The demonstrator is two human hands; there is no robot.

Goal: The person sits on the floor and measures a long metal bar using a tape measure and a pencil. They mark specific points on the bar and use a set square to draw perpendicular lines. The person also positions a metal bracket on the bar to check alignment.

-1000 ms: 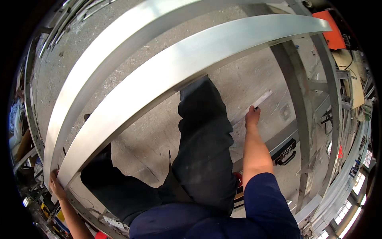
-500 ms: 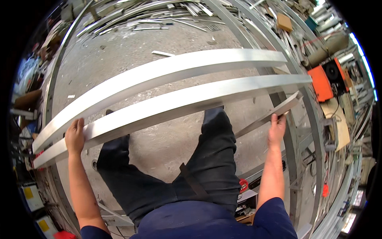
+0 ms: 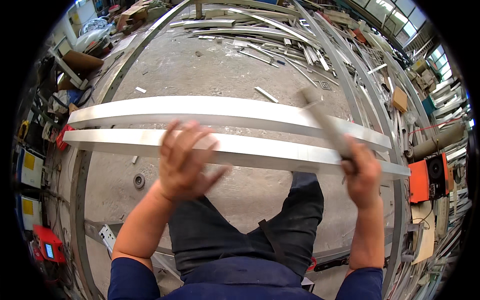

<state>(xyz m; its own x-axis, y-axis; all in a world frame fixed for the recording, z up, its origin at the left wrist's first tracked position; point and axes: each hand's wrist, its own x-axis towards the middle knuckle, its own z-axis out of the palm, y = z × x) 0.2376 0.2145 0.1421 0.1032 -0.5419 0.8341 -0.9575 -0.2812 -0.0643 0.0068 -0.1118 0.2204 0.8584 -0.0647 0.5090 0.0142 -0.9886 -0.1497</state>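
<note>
Two long, pale metal bars lie side by side across the metal frame in front of me: a far bar [image 3: 215,106] and a near bar [image 3: 260,150], with a narrow gap between them. My right hand [image 3: 364,175] is closed around one end of a short metal bar [image 3: 325,122]. The short bar, smeared by motion, tilts up and away to the left, over both long bars near their right ends. My left hand [image 3: 185,167] is open with fingers spread and blurred, over the near bar left of the middle, holding nothing.
Frame rails [image 3: 80,190] run along both sides. At the right stands an orange machine [image 3: 421,180], close to the bars' ends. A red device with a small screen [image 3: 48,244] sits at the lower left. A scrap metal pile [image 3: 280,40] covers the floor beyond.
My left hand has let go of the long bars and moved right, fingers spreading. My right hand has swung the short bar up and leftward over the long bars. The view has turned.
</note>
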